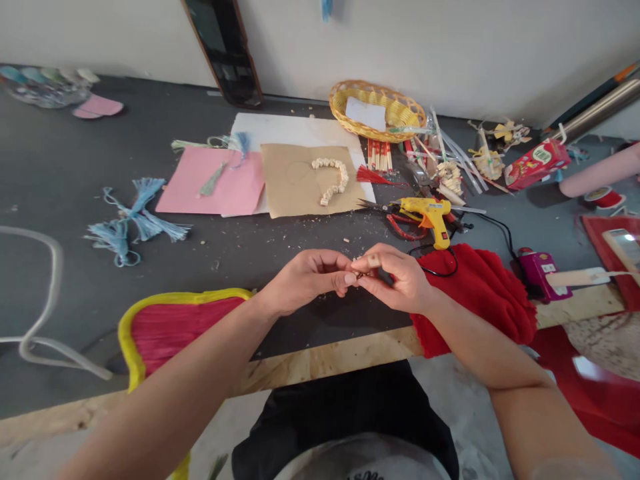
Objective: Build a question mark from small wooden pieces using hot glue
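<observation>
Near the table's front edge, the fingertips of my left hand [313,277] and my right hand [393,273] meet in a pinch. Between them shows a small piece, partly pale and partly dark, mostly hidden by the fingers; its kind cannot be told. Just beyond the hands lie pale crumbs on the dark tabletop. A curved row of small cream pieces [344,175] rests on a brown paper sheet [287,190]. To the right of that sheet is a yellow glue gun [430,217], with dark-bladed scissors [375,205] beside it.
A red cloth [475,293] lies by my right forearm; a pink panel with yellow edging [185,323] is under my left. Blue tassels [143,217], pink paper [193,180], a wicker basket [415,110], a red drink carton [537,163] and a purple box [543,270] surround the workspace.
</observation>
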The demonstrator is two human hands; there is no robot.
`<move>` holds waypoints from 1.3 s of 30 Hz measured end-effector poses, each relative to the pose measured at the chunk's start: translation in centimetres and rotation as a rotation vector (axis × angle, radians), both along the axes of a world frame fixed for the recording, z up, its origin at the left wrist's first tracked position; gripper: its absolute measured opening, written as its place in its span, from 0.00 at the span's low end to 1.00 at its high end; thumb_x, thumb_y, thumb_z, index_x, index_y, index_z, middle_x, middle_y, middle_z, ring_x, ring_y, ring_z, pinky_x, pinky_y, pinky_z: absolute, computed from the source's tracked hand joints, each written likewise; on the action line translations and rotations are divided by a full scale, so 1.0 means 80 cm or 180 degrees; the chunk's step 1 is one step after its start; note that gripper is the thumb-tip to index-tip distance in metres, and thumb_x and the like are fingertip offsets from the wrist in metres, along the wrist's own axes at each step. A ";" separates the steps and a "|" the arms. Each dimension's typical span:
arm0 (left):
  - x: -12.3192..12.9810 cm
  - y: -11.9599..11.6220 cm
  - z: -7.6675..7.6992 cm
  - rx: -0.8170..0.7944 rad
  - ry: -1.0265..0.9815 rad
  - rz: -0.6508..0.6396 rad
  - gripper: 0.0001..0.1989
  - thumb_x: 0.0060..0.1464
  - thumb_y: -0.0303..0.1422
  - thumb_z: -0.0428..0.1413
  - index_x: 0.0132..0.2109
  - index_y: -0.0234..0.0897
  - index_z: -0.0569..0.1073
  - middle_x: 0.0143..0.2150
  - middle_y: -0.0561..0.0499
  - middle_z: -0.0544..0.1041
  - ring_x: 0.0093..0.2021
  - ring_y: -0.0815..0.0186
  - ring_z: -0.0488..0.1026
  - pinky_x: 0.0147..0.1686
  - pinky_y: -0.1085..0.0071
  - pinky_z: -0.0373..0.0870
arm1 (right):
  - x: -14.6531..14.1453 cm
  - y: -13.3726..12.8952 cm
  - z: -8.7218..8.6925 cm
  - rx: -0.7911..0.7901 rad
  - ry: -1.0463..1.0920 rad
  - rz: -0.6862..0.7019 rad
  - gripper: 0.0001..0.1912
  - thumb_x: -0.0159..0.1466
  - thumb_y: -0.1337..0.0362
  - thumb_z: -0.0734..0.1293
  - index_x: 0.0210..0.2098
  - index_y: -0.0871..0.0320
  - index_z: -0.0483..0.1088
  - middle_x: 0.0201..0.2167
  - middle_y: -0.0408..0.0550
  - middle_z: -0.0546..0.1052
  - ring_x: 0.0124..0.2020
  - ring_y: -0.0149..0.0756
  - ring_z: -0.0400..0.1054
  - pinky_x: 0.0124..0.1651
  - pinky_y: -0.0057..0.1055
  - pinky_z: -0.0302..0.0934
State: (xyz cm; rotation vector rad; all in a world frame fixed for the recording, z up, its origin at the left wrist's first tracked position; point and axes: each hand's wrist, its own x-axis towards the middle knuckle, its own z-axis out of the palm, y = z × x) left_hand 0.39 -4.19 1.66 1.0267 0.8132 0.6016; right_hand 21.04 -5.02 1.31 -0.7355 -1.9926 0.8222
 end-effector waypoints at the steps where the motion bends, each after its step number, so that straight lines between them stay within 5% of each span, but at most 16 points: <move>1: 0.000 0.000 0.000 -0.0035 -0.0065 0.0026 0.13 0.48 0.38 0.67 0.32 0.31 0.78 0.24 0.52 0.75 0.25 0.73 0.67 0.26 0.77 0.62 | 0.001 0.000 0.000 -0.0067 0.0045 -0.0002 0.09 0.64 0.69 0.68 0.45 0.57 0.73 0.36 0.47 0.75 0.31 0.27 0.69 0.34 0.26 0.69; 6: -0.001 0.000 -0.003 -0.0220 -0.0303 0.0214 0.14 0.45 0.37 0.69 0.35 0.31 0.79 0.32 0.47 0.80 0.27 0.72 0.71 0.30 0.75 0.69 | 0.002 0.000 0.003 -0.0067 0.0104 0.0032 0.10 0.65 0.71 0.65 0.45 0.58 0.73 0.35 0.48 0.75 0.33 0.29 0.69 0.37 0.28 0.69; 13: -0.001 0.002 -0.002 -0.0240 -0.0423 0.0333 0.15 0.45 0.38 0.69 0.35 0.31 0.79 0.31 0.47 0.80 0.26 0.73 0.71 0.28 0.76 0.70 | 0.002 0.003 0.004 -0.0096 0.0058 -0.0222 0.02 0.64 0.66 0.68 0.37 0.58 0.71 0.32 0.45 0.73 0.28 0.27 0.66 0.32 0.26 0.66; 17: -0.003 0.002 -0.002 -0.0396 -0.0507 0.0435 0.15 0.45 0.37 0.70 0.35 0.31 0.79 0.32 0.47 0.81 0.26 0.73 0.72 0.29 0.76 0.70 | 0.004 0.009 0.001 -0.0010 -0.0027 -0.0470 0.08 0.64 0.63 0.69 0.30 0.57 0.67 0.28 0.43 0.72 0.27 0.27 0.66 0.32 0.26 0.65; 23: -0.004 0.004 -0.002 -0.0535 -0.0577 0.0519 0.15 0.44 0.37 0.71 0.35 0.31 0.79 0.31 0.48 0.81 0.26 0.73 0.72 0.28 0.78 0.71 | 0.010 0.019 -0.006 0.0320 -0.0196 -0.0695 0.06 0.65 0.65 0.69 0.31 0.57 0.70 0.30 0.45 0.77 0.32 0.29 0.71 0.37 0.26 0.67; 30: -0.004 0.006 -0.003 -0.0498 -0.0647 0.0527 0.14 0.44 0.35 0.71 0.35 0.31 0.79 0.31 0.49 0.81 0.25 0.74 0.73 0.27 0.79 0.71 | 0.018 0.022 0.002 0.0023 -0.0040 -0.1159 0.05 0.66 0.65 0.65 0.33 0.58 0.68 0.31 0.45 0.76 0.31 0.29 0.70 0.37 0.26 0.67; 35: -0.004 0.006 -0.004 -0.0447 -0.0690 0.0510 0.14 0.44 0.35 0.70 0.35 0.31 0.79 0.31 0.49 0.81 0.25 0.74 0.73 0.27 0.79 0.71 | 0.044 0.022 0.020 0.0293 -0.0237 -0.1437 0.02 0.64 0.67 0.65 0.33 0.56 0.68 0.31 0.43 0.75 0.29 0.28 0.68 0.34 0.26 0.66; 39: -0.003 0.006 -0.004 -0.0422 -0.0724 0.0514 0.14 0.43 0.35 0.71 0.34 0.31 0.79 0.31 0.49 0.80 0.25 0.74 0.73 0.27 0.79 0.71 | 0.090 0.030 0.036 0.0441 -0.0220 -0.2163 0.03 0.63 0.65 0.67 0.33 0.56 0.68 0.32 0.43 0.77 0.30 0.29 0.71 0.36 0.27 0.67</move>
